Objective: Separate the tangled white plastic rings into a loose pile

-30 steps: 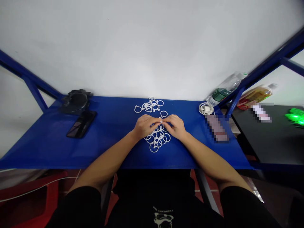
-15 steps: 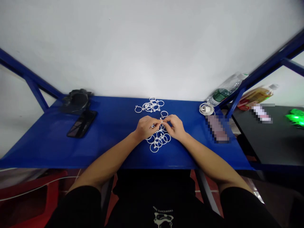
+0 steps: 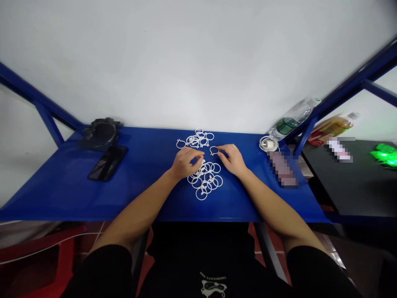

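Observation:
My right hand [image 3: 232, 159] pinches the right edge of a white curtain ring [image 3: 211, 151] between thumb and forefinger, just above the blue tabletop. To its left, my left hand [image 3: 185, 162] is closed, thumb and forefinger tips together; whatever they may hold is too small to make out. Below and between the hands lies a near pile of white curtain rings [image 3: 201, 193], several overlapping, with small tabs on them. A second cluster of the same rings [image 3: 181, 143] rests farther back, close to the wall.
A black phone [image 3: 107, 163] and a dark crumpled item [image 3: 101, 131] lie at left. On the right are a coiled white cable [image 3: 268, 143], a blurred-out flat item [image 3: 283, 169] and a clear bottle [image 3: 287, 124]. Blue frame bars [image 3: 49, 118] rise at the sides.
My hands, together at the fingertips half a second ago, have come apart. The left moved left; the right has taken hold of the single ring behind the near pile.

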Tool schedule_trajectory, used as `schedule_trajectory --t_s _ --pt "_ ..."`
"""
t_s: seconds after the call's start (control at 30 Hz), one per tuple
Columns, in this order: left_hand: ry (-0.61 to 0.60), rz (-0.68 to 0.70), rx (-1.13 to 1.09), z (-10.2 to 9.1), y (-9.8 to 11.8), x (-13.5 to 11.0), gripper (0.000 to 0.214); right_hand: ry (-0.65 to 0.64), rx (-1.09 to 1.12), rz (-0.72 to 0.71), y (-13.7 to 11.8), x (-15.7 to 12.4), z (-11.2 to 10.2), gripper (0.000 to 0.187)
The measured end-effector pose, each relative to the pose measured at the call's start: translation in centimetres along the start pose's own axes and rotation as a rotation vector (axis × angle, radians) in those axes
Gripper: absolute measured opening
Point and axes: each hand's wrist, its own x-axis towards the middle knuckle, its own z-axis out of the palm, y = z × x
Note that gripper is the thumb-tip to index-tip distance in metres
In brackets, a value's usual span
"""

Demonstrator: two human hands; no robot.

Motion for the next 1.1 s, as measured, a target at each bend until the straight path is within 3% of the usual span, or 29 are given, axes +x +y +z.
schedule_trajectory --t_s 0.13,0.27,0.53,0.67,0.77,0.87,0.97,1.1 --pt "-0.038 -0.038 0.010 0.3 -0.8 -0.4 0.015 -0.125 -0.032 -0.031 1.5 0.4 0.2 0.033" --pt "-0.038 -0.137 0.076 0.3 -2.1 -0.8 0.007 -0.239 -0.101 -0.054 1.4 0.3 0.8 0.040" --pt "-0.016 -0.449 0.087 -0.4 -5.7 -1.4 0.011 -0.265 -0.251 0.051 1.1 0.3 0.2 0.024" --pt "-0.033 -0.340 0.098 -0.1 -3.9 -1.0 0.012 -0.178 -0.128 0.032 -0.2 0.2 -0.5 0.020" --pt "-0.118 -0.125 0.088 0.5 -1.3 -0.5 0.010 -0.081 -0.038 -0.035 -1.8 -0.1 -0.6 0.022" --pt "-0.221 -0.055 0.084 1.1 0.1 -0.5 0.015 -0.095 -0.046 -0.080 -2.4 -0.3 -0.4 0.022" --pt "-0.294 -0.074 0.079 1.4 -0.4 -1.0 0.015 -0.143 -0.061 -0.073 -1.6 -0.3 -0.3 0.022" --pt "-0.302 -0.122 0.062 1.3 -1.8 -1.6 0.017 -0.227 0.026 -0.092 0.0 -0.3 -0.4 0.032"
